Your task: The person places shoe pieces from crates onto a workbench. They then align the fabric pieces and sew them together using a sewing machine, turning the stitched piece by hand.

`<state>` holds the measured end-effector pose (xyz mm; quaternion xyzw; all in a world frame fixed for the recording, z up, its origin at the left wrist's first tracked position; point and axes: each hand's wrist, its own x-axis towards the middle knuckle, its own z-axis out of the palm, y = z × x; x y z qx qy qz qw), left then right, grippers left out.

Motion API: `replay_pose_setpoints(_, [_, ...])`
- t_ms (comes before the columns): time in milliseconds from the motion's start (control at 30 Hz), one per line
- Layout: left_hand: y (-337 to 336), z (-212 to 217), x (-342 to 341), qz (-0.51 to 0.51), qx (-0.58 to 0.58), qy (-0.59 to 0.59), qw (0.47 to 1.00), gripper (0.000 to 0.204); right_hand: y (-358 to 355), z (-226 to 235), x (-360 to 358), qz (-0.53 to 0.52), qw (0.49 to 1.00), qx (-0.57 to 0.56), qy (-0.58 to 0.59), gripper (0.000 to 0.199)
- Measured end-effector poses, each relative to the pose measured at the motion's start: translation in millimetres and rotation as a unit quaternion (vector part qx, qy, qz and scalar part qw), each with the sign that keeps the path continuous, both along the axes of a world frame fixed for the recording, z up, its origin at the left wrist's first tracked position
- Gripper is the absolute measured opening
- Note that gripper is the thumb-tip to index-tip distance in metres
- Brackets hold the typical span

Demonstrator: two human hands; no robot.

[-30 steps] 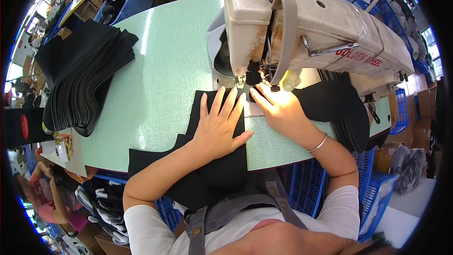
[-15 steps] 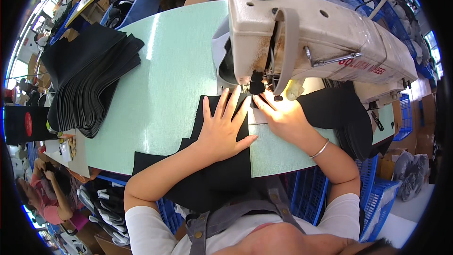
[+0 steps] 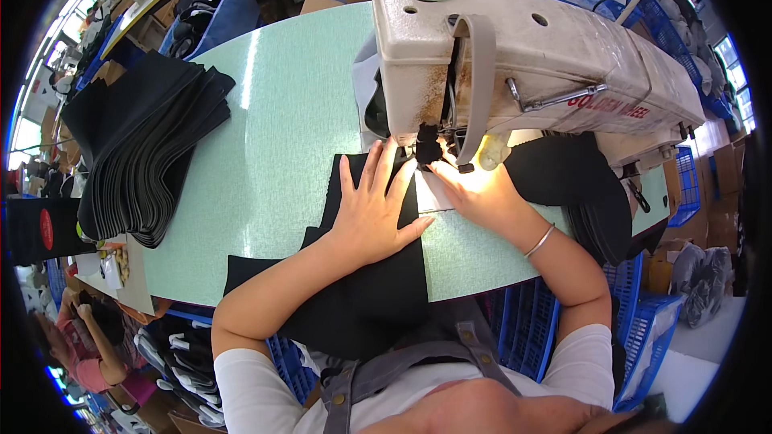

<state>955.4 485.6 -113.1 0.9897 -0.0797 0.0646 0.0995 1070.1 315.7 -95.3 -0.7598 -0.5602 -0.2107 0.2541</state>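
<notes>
My left hand (image 3: pixel 371 221) lies flat with fingers spread on a black fabric piece (image 3: pixel 378 289), its fingertips close to the needle area of a sewing machine (image 3: pixel 515 64). The fabric runs from beneath the machine head over the table's near edge toward my lap. My right hand (image 3: pixel 486 193) is closed, its fingers drawn together beside the fabric's right edge under the lit machine head. Glare and the black presser part (image 3: pixel 429 145) hide what its fingertips grip, if anything. A bracelet (image 3: pixel 540 239) circles my right wrist.
A thick stack of black fabric pieces (image 3: pixel 145 145) rests on the green table (image 3: pixel 281 88) at left. More black pieces (image 3: pixel 563 181) hang over the edge at right. Blue crates (image 3: pixel 527 321) stand below. Another person (image 3: pixel 100 354) sits at the far left.
The view has shifted slightly, so the machine appears a little farther left. The fabric and my left hand have edged slightly forward. My right hand stays beside the needle area.
</notes>
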Motion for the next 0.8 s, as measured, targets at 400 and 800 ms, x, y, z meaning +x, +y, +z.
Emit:
replay_pose_setpoints(400, [12,11,-3,-0.048,-0.014,0.037,0.998,0.081,-1,-2,1,-0.005,1.0,-0.01,0.013,0.02])
replay_pose_setpoints(800, [13,2,-1,-0.048,0.007,0.009,0.999,0.081,-4,-9,1,-0.034,0.997,-0.059,0.042,0.024])
